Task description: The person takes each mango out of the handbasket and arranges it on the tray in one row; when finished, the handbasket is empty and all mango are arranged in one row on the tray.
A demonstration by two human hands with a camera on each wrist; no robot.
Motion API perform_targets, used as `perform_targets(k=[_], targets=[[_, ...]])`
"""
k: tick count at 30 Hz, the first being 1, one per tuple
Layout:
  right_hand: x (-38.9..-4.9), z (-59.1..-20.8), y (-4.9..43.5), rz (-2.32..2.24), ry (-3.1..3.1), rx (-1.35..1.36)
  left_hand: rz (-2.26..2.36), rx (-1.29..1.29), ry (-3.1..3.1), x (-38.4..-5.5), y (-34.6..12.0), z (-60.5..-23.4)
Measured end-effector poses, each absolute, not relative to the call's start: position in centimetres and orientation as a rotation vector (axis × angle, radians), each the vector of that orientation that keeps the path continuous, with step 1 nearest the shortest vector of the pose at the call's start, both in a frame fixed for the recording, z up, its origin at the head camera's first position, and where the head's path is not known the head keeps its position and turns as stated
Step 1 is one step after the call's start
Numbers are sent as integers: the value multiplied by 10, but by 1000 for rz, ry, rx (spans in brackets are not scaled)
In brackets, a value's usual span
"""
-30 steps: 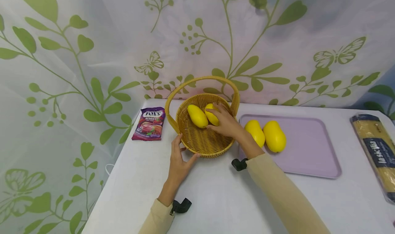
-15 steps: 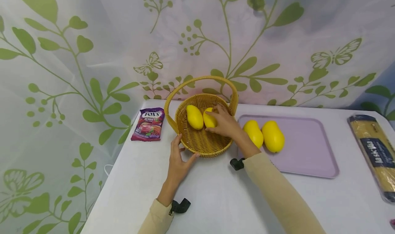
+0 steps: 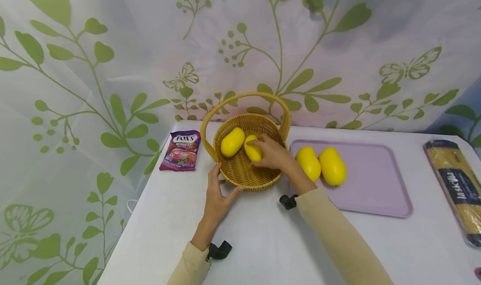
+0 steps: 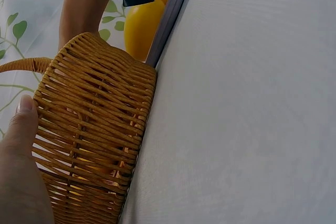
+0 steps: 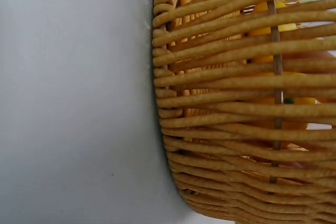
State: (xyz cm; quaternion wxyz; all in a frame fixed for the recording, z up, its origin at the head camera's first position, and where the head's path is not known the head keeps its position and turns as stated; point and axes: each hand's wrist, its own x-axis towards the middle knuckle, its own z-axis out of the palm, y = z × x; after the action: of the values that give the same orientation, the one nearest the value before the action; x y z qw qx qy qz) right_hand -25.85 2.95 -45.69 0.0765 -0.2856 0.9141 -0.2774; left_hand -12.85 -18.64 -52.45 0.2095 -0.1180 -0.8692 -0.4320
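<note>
A woven basket (image 3: 252, 181) with a tall arched handle stands on the white table. Inside it lie two yellow mangoes. My right hand (image 3: 273, 153) reaches over the basket's right side and holds the right mango (image 3: 252, 149), thumb and fingers around it. The other mango (image 3: 232, 143) rests beside it, towards the left wall. My left hand (image 3: 219, 197) grips the basket's front left rim, fingers spread from the thumb; in the left wrist view the thumb (image 4: 23, 124) lies against the woven wall. Through the weave in the right wrist view, only bits of yellow show.
Right of the basket is a lilac tray (image 3: 375, 176) with two more mangoes (image 3: 332, 166) at its left end. A purple candy bag (image 3: 181, 150) lies left of the basket. At the far right is a pasta packet (image 3: 456, 184). A patterned curtain (image 3: 150, 59) hangs behind the table.
My right hand has shifted slightly left and nearer with its mango. The other mango has turned and slid left in the basket. My left hand stays at the rim.
</note>
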Motion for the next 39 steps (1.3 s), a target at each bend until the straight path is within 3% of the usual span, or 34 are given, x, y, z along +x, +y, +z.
perform_targets(k=[39], targets=[[-254,-456,33,-999,2781,-898,-1257,-346,-2390,-128,-185,-523]])
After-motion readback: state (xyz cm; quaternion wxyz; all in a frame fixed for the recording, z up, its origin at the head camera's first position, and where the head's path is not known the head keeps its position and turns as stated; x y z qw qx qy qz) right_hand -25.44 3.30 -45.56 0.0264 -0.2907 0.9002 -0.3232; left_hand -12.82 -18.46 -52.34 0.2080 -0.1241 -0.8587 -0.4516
